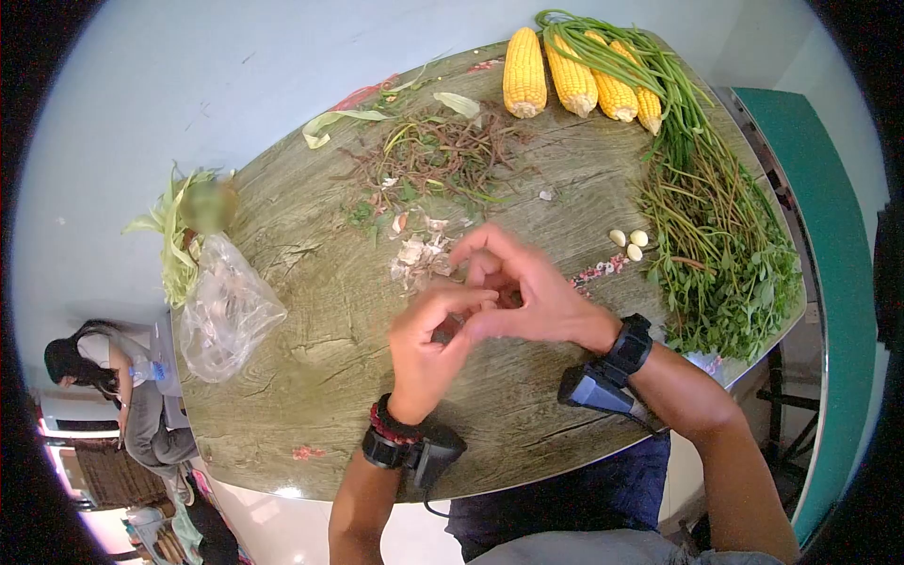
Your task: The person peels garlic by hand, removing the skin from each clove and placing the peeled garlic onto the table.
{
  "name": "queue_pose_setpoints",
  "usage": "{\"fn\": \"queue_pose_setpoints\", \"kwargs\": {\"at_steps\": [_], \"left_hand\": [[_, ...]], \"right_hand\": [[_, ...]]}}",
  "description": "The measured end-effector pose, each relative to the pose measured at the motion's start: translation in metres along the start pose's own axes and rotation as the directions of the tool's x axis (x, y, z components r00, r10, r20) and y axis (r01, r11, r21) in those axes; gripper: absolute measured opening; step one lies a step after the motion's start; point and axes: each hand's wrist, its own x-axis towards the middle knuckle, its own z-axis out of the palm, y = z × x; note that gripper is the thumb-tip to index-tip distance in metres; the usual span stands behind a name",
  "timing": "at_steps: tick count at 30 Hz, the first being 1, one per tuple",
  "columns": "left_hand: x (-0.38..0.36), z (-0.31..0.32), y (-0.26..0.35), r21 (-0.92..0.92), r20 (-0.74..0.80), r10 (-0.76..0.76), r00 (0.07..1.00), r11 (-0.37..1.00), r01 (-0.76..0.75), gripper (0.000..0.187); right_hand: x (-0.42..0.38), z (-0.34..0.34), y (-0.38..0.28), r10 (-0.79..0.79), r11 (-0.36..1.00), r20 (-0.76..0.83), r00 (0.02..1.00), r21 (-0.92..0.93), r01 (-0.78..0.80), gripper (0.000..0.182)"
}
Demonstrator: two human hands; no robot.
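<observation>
My left hand [428, 339] and my right hand [541, 297] meet over the middle of the table, fingertips pinched together. Whatever is between them is too small and covered to make out. Just beyond my fingers lies a pile of papery garlic skins [419, 261]. To the right of my right hand, three peeled garlic cloves [635, 252] rest on the wood. Each wrist wears a black strap with a device on it.
Behind the skins spreads a heap of brown stem trimmings [443, 155]. Corn cobs [524, 75] stand at the back, beside long green beans [612, 61]. Leafy greens [725, 273] line the right edge. A clear plastic bag [226, 311] and corn husks [174, 240] lie left. A person [122, 395] sits beyond.
</observation>
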Motion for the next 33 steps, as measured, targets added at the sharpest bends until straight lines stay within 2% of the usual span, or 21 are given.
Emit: {"fn": "queue_pose_setpoints", "kwargs": {"at_steps": [4,6,10,13,18,25,33], "left_hand": [[-0.003,0.001,-0.002,-0.139,-0.006,-0.119,0.993,0.983,0.117,0.022],[-0.003,0.001,-0.002,-0.229,-0.011,-0.189,0.982,0.956,0.181,0.019],[-0.003,0.001,-0.002,-0.293,-0.001,-0.184,0.983,0.940,0.176,0.016],[-0.004,-0.001,-0.008,-0.279,0.045,-0.177,0.983,0.943,0.182,0.014],[-0.003,-0.003,-0.007,-0.250,0.082,-0.169,0.982,0.951,0.184,0.014],[-0.004,-0.002,-0.006,-0.219,0.076,-0.182,0.980,0.956,0.194,0.012],[-0.004,-0.001,-0.003,-0.236,0.053,-0.166,0.985,0.956,0.174,0.016]], "right_hand": [[-0.001,-0.001,-0.006,-0.108,0.948,0.035,0.994,-0.296,0.113,0.056],[-0.002,0.002,-0.006,-0.139,0.910,-0.007,0.990,-0.395,0.125,0.053],[-0.002,0.001,0.001,-0.294,0.745,0.013,0.956,-0.623,0.237,0.045],[-0.003,0.002,0.001,-0.254,0.729,0.017,0.967,-0.653,0.203,0.046],[-0.003,0.004,0.006,-0.292,0.689,0.010,0.956,-0.691,0.218,0.042],[-0.004,0.005,0.007,-0.357,0.613,0.010,0.934,-0.752,0.242,0.038],[-0.004,0.006,0.006,-0.404,0.612,0.006,0.915,-0.742,0.275,0.039]]}}
